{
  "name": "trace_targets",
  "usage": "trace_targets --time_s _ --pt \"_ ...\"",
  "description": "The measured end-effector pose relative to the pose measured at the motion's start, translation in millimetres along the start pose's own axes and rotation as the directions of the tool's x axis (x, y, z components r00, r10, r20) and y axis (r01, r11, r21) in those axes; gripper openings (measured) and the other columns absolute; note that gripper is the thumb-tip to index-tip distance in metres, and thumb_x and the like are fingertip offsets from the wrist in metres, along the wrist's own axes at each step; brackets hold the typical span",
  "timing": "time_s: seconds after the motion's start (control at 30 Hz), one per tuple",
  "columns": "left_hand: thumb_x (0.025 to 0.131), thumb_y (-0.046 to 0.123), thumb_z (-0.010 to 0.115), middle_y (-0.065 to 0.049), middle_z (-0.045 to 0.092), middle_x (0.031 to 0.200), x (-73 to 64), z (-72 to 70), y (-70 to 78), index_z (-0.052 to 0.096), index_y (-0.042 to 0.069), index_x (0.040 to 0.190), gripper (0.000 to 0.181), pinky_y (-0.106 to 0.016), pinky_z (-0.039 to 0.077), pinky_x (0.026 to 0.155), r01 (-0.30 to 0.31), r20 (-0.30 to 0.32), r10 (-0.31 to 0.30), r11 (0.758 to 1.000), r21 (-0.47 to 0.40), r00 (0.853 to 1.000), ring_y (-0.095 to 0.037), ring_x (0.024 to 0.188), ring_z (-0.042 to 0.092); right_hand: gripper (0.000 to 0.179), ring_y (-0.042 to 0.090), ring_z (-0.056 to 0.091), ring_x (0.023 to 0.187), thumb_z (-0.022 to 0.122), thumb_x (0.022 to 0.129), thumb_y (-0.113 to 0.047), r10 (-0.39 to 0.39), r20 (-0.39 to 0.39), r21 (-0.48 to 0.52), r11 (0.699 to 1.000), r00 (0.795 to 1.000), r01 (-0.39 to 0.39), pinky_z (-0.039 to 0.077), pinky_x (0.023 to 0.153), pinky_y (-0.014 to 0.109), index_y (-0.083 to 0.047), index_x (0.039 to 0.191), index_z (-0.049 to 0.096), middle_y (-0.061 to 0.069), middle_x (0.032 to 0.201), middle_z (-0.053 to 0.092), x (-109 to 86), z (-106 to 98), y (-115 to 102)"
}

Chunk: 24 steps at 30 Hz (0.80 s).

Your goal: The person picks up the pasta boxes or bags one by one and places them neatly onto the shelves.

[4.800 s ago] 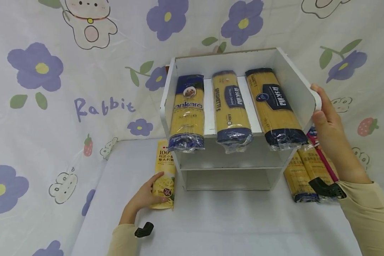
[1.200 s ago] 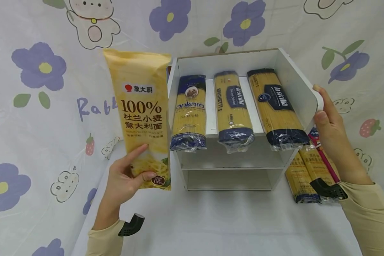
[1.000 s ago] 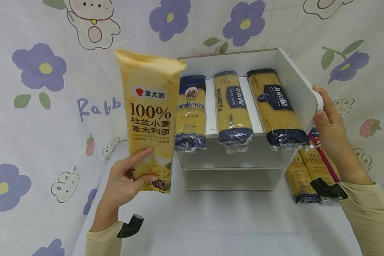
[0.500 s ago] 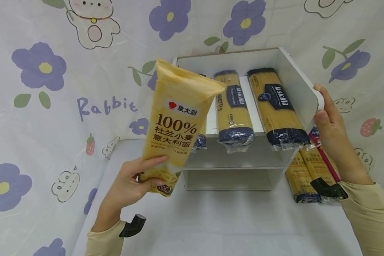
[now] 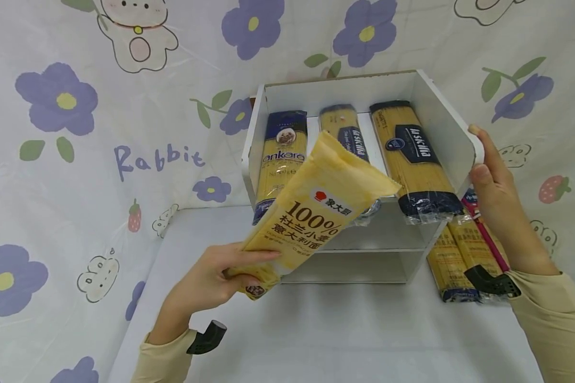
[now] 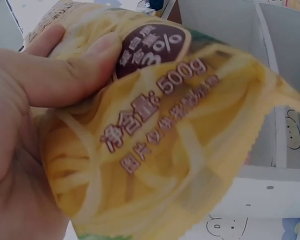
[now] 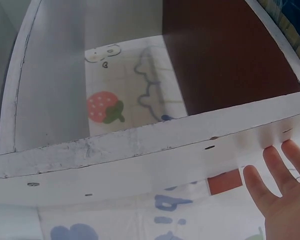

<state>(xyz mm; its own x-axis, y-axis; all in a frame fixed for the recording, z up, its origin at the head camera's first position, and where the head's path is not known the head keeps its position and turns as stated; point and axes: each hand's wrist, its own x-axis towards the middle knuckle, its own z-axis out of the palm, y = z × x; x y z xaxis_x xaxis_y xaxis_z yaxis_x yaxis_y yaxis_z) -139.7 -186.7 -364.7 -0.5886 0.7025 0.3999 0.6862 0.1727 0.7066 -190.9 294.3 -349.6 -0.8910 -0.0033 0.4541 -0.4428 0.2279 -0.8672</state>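
Observation:
My left hand [image 5: 215,276] holds a yellow spaghetti packet [image 5: 306,218] by its lower end, thumb on the printed front. The packet is raised and leans right in front of the white shelf unit [image 5: 450,119]. It overlaps the ankara spaghetti packet [image 5: 280,157] and hides much of the middle La Sicilia packet [image 5: 340,119] on the top shelf. In the left wrist view, the packet's bottom end [image 6: 160,155] shows close up. My right hand [image 5: 500,202] grips the front edge of the shelf's right side panel; in the right wrist view several fingertips touch its outer face.
Another La Sicilia spaghetti packet [image 5: 414,159] lies at the right of the top shelf. Two lower compartments [image 5: 354,266] sit beneath. More yellow pasta packets [image 5: 452,260] lie on the white table [image 5: 345,335] right of the unit. A patterned cloth [image 5: 139,117] hangs behind.
My left hand has picked up the yellow spaghetti packet from the table left of the shelf, raised it, then tilted and moved it rightward. The right hand stays on the side panel.

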Motion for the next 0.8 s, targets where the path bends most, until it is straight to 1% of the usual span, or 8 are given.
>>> trace_targets --time_s 0.1,0.2,0.33,0.4,0.53,0.6,0.67,0.8 --pt "0.082 -0.009 0.071 -0.012 0.065 0.133 2.6 2.0 -0.9 0.065 0.017 0.132 0.057 -0.029 0.060 0.084 0.012 0.034 -0.013 0.999 0.037 0.999 -0.017 0.110 0.067 0.058 0.013 0.046 0.127 0.049 0.102 -0.041 0.017 -0.008 -0.050 0.999 1.000 -0.017 0.050 0.092 0.011 -0.035 0.156 0.028 -0.003 0.152 0.039 -0.5 0 -2" --pt "0.082 -0.013 0.069 -0.008 0.066 0.133 4.8 4.0 -2.4 0.066 0.019 0.132 0.059 -0.027 0.060 0.084 0.034 0.069 -0.040 0.997 0.073 0.997 -0.015 0.109 0.066 0.056 0.013 0.046 0.128 0.046 0.104 -0.040 0.030 -0.014 -0.104 0.994 0.999 -0.032 0.050 0.094 0.012 -0.037 0.156 0.027 -0.003 0.153 0.039 -0.8 1 -4" --pt "0.081 -0.017 0.067 -0.005 0.066 0.133 6.8 6.2 -5.4 0.066 0.022 0.132 0.064 -0.024 0.058 0.080 0.048 0.115 -0.061 0.993 0.108 0.991 -0.012 0.106 0.064 0.056 0.012 0.047 0.127 0.046 0.103 -0.042 0.033 -0.022 -0.115 0.993 0.999 -0.035 0.050 0.095 0.014 -0.037 0.155 0.028 -0.003 0.152 0.040 -0.5 1 -4" --pt "0.080 -0.019 0.065 -0.002 0.065 0.133 7.7 7.0 -7.2 0.066 0.025 0.131 0.067 -0.023 0.058 0.076 0.068 0.140 -0.083 0.992 0.107 0.987 -0.010 0.103 0.063 0.056 0.012 0.047 0.127 0.047 0.103 -0.042 0.032 -0.023 -0.115 0.993 0.999 -0.034 0.050 0.098 0.017 -0.037 0.155 0.028 -0.004 0.152 0.041 -0.2 1 -4" --pt "0.080 -0.020 0.063 0.005 0.064 0.135 9.3 9.6 -13.1 0.065 0.032 0.131 0.074 -0.022 0.058 0.079 0.121 0.194 -0.144 0.985 0.125 0.970 -0.008 0.105 0.063 0.055 0.012 0.046 0.128 0.045 0.104 -0.042 0.049 -0.027 -0.137 0.989 0.998 -0.052 0.049 0.101 0.021 -0.038 0.155 0.027 -0.004 0.153 0.039 -0.9 0 -4" --pt "0.080 -0.020 0.064 0.008 0.064 0.134 9.8 11.8 -16.7 0.064 0.035 0.131 0.075 -0.022 0.058 0.081 0.141 0.221 -0.170 0.980 0.140 0.960 -0.007 0.103 0.063 0.055 0.012 0.046 0.128 0.046 0.103 -0.042 0.056 -0.029 -0.142 0.988 0.998 -0.060 0.049 0.101 0.019 -0.039 0.155 0.026 -0.004 0.154 0.039 -1.0 0 -4" --pt "0.080 -0.019 0.064 0.009 0.064 0.134 10.1 14.1 -19.0 0.064 0.037 0.130 0.075 -0.021 0.057 0.082 0.154 0.245 -0.188 0.976 0.151 0.951 -0.006 0.104 0.063 0.055 0.011 0.046 0.128 0.046 0.103 -0.042 0.058 -0.030 -0.146 0.987 0.998 -0.062 0.049 0.101 0.019 -0.039 0.155 0.027 -0.004 0.154 0.039 -0.9 0 -4" --pt "0.080 -0.020 0.062 0.010 0.064 0.133 11.5 18.4 -22.7 0.065 0.038 0.129 0.077 -0.019 0.056 0.078 0.170 0.293 -0.210 0.973 0.156 0.933 -0.005 0.100 0.061 0.055 0.011 0.047 0.127 0.046 0.103 -0.042 0.045 -0.029 -0.141 0.989 0.999 -0.048 0.050 0.097 0.015 -0.039 0.155 0.027 -0.004 0.153 0.039 -0.5 0 -3"
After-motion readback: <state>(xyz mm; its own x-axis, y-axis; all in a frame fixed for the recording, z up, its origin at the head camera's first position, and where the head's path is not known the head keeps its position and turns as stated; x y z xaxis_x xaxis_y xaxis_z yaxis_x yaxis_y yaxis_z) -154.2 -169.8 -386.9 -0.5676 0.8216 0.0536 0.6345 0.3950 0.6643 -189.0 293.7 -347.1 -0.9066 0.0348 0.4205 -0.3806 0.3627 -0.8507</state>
